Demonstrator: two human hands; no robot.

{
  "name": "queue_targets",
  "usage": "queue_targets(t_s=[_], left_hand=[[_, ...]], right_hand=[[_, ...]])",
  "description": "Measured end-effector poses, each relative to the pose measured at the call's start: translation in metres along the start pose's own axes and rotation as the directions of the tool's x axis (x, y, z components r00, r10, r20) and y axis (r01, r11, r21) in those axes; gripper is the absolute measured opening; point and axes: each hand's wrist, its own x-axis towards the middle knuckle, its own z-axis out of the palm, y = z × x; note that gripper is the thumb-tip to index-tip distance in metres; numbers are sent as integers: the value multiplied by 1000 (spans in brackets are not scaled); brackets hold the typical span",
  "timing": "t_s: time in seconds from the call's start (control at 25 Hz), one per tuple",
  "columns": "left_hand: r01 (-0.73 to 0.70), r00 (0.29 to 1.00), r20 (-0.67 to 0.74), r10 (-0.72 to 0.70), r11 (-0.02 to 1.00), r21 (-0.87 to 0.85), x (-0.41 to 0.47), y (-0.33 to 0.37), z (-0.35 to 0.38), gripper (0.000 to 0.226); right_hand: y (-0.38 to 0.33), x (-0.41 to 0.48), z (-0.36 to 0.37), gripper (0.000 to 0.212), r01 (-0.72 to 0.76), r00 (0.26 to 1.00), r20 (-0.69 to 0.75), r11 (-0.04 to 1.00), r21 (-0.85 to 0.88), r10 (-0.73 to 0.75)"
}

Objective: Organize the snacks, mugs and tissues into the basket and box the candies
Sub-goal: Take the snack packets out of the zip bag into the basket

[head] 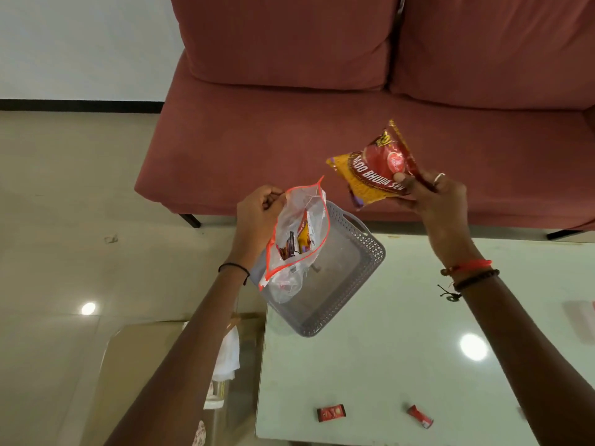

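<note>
Before a red sofa, a glossy white table carries a grey basket and two candies. The left hand grips an open zip bag over the basket; the right hand holds a snack packet.

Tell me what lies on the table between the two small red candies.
Nothing: the head view shows bare glossy table between the left red candy and the right one.

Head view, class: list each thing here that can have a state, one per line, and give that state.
Zip bag: open at the top, held up by the left hand, snack packets inside.
Snack packet: sealed, gripped in the right hand, off the table.
Basket: upright on the table corner, looks empty.
Two red candies: wrapped, loose on the table.
</note>
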Motion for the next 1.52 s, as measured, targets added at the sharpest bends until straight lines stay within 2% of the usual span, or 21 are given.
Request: queue_targets(t_s=[0.08,0.16,0.28,0.4,0.64,0.76,0.88,1.24,1.52], left_hand=[[2,1000,-22,-2,1000,-3,-2,-3,4,14],[7,998,-62,-7,1000,-1,-4,-6,7,14],[21,993,-119,-24,999,-26,-8,-14,11,12],[27,988,-150,-32,999,-32,-8,-20,13,12],[26,989,-146,-36,997,-73,-12,-27,15,11],[23,987,-156,-33,998,-66,-14,-29,19,15],[32,987,-155,-44,996,-82,-16,-28,21,17],[47,985,-163,-57,997,-65,-23,-20,27,16],[27,982,-185,-32,999,-30,-32,-15,32,14]], right_hand=[[39,21,-12,29,-45,993,-109,996,-78,36],[88,38,-18,30,-125,982,-168,965,-231,87],[161,52,-22,29,-213,977,-119,872,-442,178],[209,58,-22,27,-202,978,-85,769,-607,190],[246,70,-18,24,-225,974,-127,707,-670,189],[256,71,-19,27,-246,969,-176,697,-674,172],[263,66,-19,34,-246,969,-189,630,-737,157],[254,69,-33,31,-243,970,-180,668,-704,163],[244,73,-43,24,-315,949,-215,673,-669,230]])
